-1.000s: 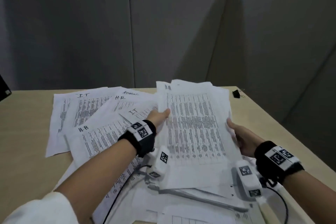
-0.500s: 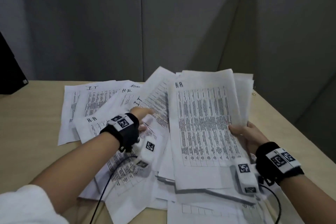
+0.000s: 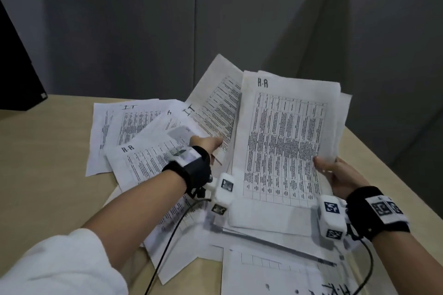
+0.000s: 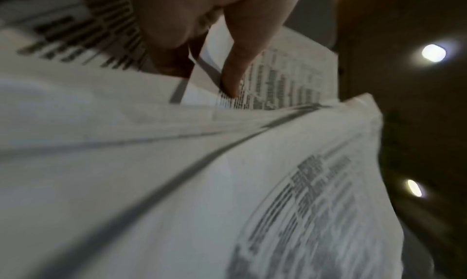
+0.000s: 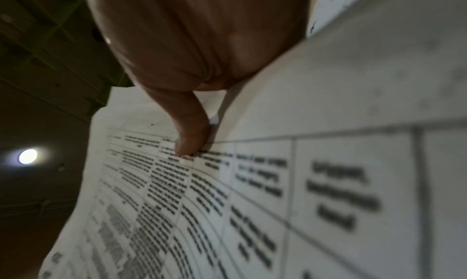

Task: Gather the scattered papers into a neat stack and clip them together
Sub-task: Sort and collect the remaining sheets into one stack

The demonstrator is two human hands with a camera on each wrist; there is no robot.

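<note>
Papers [image 3: 285,151] are mid-gathering: right hand [image 3: 340,175] pinches a raised bundle at centre-right of frame, left hand [image 3: 206,145] pinches an "IT" sheet [image 3: 215,108] just beside it. Next move, I think: slide it onto the bundle, then collect sheets at centre-left; clip not in view.

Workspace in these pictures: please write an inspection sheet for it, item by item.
Surface: beige table.
Job's things: raised stack, top sheet marked H.R; IT sheet lifted beside it; loose sheets overlapping on the table; no clip seen.
Clutter: black object at far left.
Hands: right hand grips the stack; left hand pinches the IT sheet.
Cables: wrist cables over the papers.
Surroundings: grey wall panels.
</note>
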